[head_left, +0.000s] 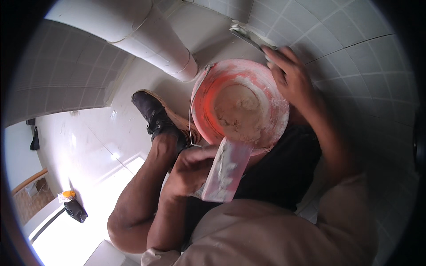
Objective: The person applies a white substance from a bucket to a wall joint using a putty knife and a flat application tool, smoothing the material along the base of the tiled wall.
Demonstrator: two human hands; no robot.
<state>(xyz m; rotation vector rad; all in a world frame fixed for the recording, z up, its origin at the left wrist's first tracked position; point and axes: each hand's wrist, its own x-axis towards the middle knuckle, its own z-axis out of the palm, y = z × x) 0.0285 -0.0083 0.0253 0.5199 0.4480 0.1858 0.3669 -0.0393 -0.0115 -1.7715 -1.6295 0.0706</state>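
Plainly, the left hand (190,172) has its fingers clamped on a pinkish, paste-smeared board (227,172) at the near rim of a red, white-crusted bucket (207,103). The right hand's (294,80) fingers grip a paste-tipped spatula (253,42).

left hand (188,172): holds pink rectangular board (242,156) smeared with white paste (227,173) | right hand (293,77): grips paste-tipped putty knife (252,41) near tiled wall (326,40) | red bucket (205,106): pale mix (239,108) inside | white pipe (162,48), black shoe (151,111): left of bucket

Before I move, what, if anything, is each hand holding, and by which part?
Left hand: pink board, by its left side. Right hand: trowel, by its near end.
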